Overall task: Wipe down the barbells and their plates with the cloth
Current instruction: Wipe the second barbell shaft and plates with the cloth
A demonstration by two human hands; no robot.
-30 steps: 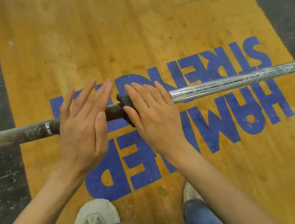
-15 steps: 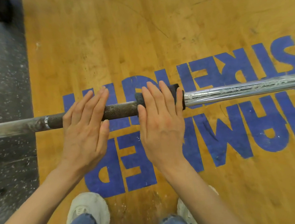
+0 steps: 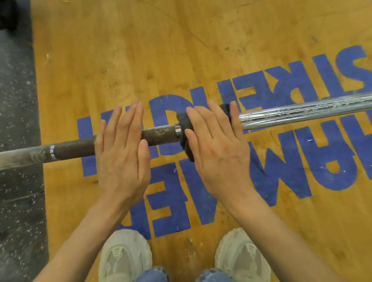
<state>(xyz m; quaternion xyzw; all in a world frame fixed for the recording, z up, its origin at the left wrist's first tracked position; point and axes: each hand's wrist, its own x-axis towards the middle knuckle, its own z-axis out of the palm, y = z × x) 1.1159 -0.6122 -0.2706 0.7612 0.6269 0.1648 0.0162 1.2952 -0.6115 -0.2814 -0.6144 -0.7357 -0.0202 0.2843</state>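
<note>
Head view: right hand (image 3: 219, 147) presses dark cloth (image 3: 183, 123) onto barbell (image 3: 312, 109), fingers straight; left hand (image 3: 121, 155) flat on knurled shaft, fingers straight.

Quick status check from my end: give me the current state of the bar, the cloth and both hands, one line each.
barbell: horizontal above the wooden platform, dark knurled section left, shiny sleeve right.
cloth: dark, wrapped round the bar at the sleeve's inner end, under the right hand.
left hand: fingers straight, resting flat on the knurled section.
right hand: fingers straight, pressing the cloth onto the bar.
</note>
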